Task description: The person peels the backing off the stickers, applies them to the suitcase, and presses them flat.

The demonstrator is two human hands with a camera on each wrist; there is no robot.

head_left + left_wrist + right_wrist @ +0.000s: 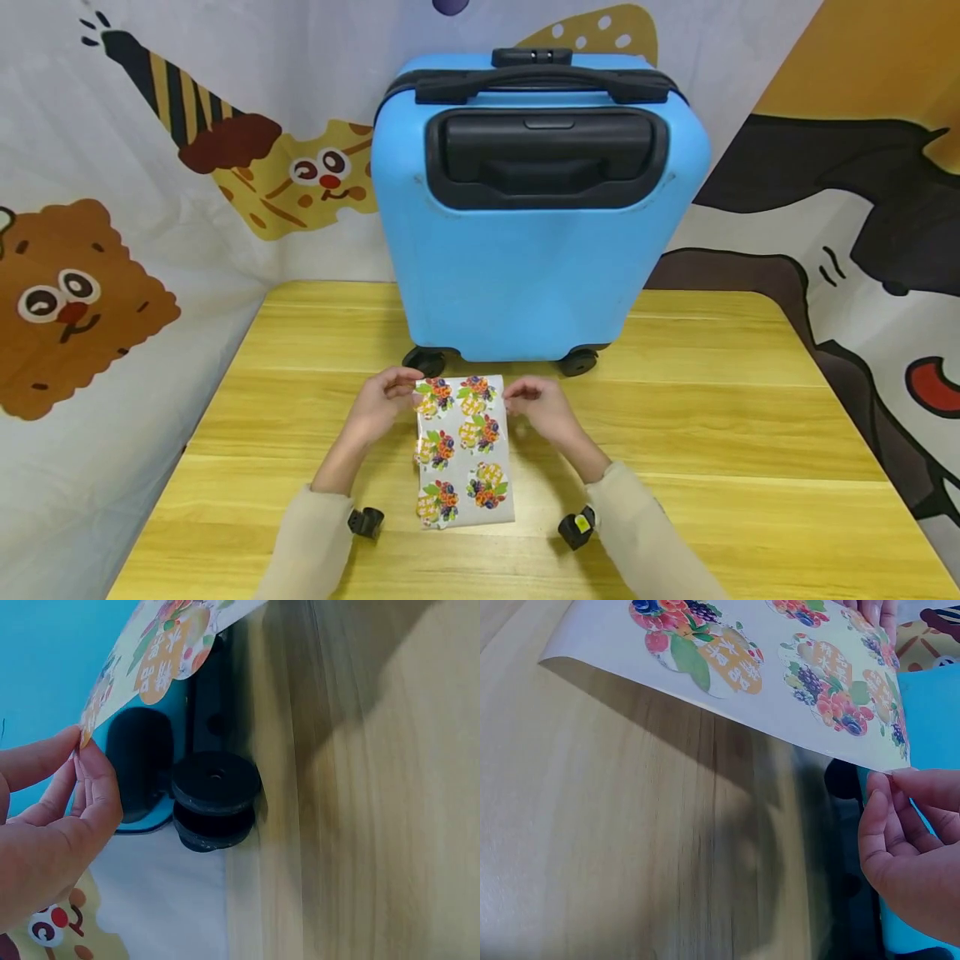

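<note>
A white sticker sheet [465, 467] printed with several colourful fruit stickers is held just in front of the suitcase. At its upper left corner, my left hand [380, 406] pinches the edge between thumb and fingers. My right hand [546, 408] pinches the upper right corner. In the right wrist view the sheet [757, 712] slopes, its near edge lifted and casting a shadow on the wood. The fruit stickers carry orange patches with white lettering. A light blue suitcase [517, 275] stands upright behind the sheet, with a black wheel [215, 784] close to my left hand.
The suitcase's black carry handle [540, 79] and recessed pull handle [547, 154] face me. Under everything lies a yellow wood-grain table [720, 417]. A white cloth [300, 50] with cartoon food prints hangs behind and at the sides.
</note>
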